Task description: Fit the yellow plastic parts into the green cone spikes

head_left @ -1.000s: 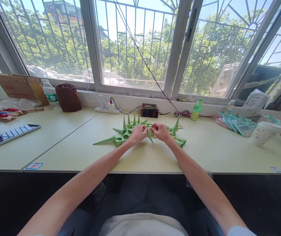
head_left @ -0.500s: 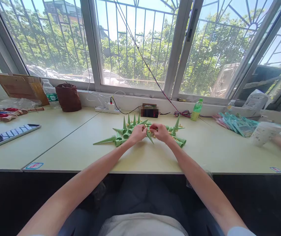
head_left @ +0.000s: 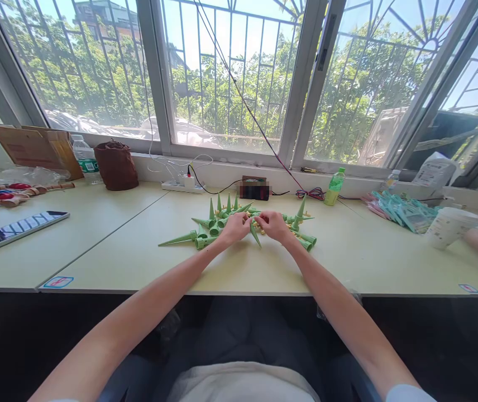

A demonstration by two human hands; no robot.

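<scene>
Left hand pinches a green cone, tip jutting below the grip, beside the right hand, its hold unclear

Bare tabletop gave passage between the green plastic cones and the white cup; upright cones stood in the way behind the left hand.

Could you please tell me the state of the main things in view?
Left hand: fingers closed on green spike
Right hand: fingers bent, beside that spike
Other spikes: some upright, some lying
Green bottle: upright, capped
Phone: lying flat
White charger: plugged into power strip
</scene>
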